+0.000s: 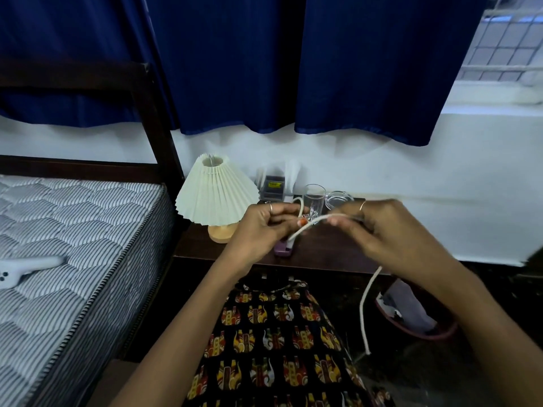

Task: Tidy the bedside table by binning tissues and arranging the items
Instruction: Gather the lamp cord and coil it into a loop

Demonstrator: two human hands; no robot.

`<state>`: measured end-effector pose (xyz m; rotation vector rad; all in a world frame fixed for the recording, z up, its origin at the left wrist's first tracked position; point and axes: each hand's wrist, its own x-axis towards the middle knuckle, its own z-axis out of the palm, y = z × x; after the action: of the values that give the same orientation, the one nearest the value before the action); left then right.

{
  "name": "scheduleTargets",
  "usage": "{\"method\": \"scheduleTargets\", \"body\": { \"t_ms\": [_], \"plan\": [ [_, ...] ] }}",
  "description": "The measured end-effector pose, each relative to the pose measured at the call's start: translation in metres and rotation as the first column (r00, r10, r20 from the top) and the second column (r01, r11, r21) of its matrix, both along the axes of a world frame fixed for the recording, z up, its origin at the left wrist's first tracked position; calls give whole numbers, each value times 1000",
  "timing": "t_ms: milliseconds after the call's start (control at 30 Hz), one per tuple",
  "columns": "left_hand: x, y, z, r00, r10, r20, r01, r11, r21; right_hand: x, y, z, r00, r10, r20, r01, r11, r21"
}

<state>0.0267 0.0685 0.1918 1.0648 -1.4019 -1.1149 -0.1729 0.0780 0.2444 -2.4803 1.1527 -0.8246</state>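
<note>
While both hands meet at the centre of the frame above the dark wooden counter (323, 254), the white braided cord (365, 312) runs between them: the left hand (261, 227) has its fingers (282, 220) curled shut around the cord near an orange-tipped end, and the right hand (382, 230) pinches the cord with its fingers (340, 221) closed, somewhat blurred. From the right hand the cord drops past the counter's front edge and hangs free toward the lower right of the frame. A further loop of the cord rises behind the left hand. On the counter, left of centre: a table lamp with cream pleated shade and pale wooden base (216, 195). Behind the hands, along the white wall: a dark box with a yellow label (273, 188), a clear drinking glass (313, 198), a clear shallow glass dish (339, 199). Just below the left hand, on the counter: a small purple object (283, 248), kind not discernible. Lower right, on the floor beside the counter: a pink round bin with pale liner (417, 315). Left of the frame: a striped grey-and-white mattress (73, 245) in a dark bed frame, bearing a white handheld controller (26, 268). Top of the frame: dark blue curtains (264, 60). Bottom centre: black patterned garment (279, 342) of the person.
</note>
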Motion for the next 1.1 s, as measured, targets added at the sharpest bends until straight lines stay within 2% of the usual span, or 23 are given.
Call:
{"method": "scheduleTargets", "body": {
  "t_ms": [100, 300, 433, 567, 700, 800, 900, 933, 1000, 1100],
  "plan": [
    [1, 7, 3, 998, -42, -52, 42, 999, -4, 2, -12, 8, 991, -70, 117, 64, 997, 48],
    [-4, 17, -1, 999, -29, -14, 29, 1000, -9, 14, -31, 4, 944, -121, 308, 78, 986, 149],
    [-11, 23, -4, 978, -41, -204, 61, 994, 92, 18, -40, -9, 931, -159, 330, 108, 980, 167],
    [-13, 23, -5, 889, -32, -456, 112, 982, 149, 23, -41, -32, 909, -187, 373, 109, 969, 220],
    [-19, 23, -2, 828, -25, -560, 144, 975, 169, 30, -30, -62, 880, -203, 430, 50, 939, 339],
    [-24, 23, 0, 782, -35, -623, 178, 969, 169, 40, -19, -77, 781, -273, 562, -28, 883, 468],
    [-26, 21, 3, 698, -43, -715, 213, 966, 149, 46, -8, -92, 670, -351, 654, -75, 844, 531],
    [-25, 19, 5, 665, -46, -746, 217, 967, 134, 46, -4, -98, 669, -364, 649, -65, 840, 538],
    [-22, 17, 10, 619, -55, -784, 221, 969, 107, 44, 3, -112, 723, -360, 590, -9, 849, 528],
    [-18, 14, 14, 633, -59, -772, 200, 976, 89, 36, 16, -130, 839, -289, 461, 47, 883, 467]
  ]
}}
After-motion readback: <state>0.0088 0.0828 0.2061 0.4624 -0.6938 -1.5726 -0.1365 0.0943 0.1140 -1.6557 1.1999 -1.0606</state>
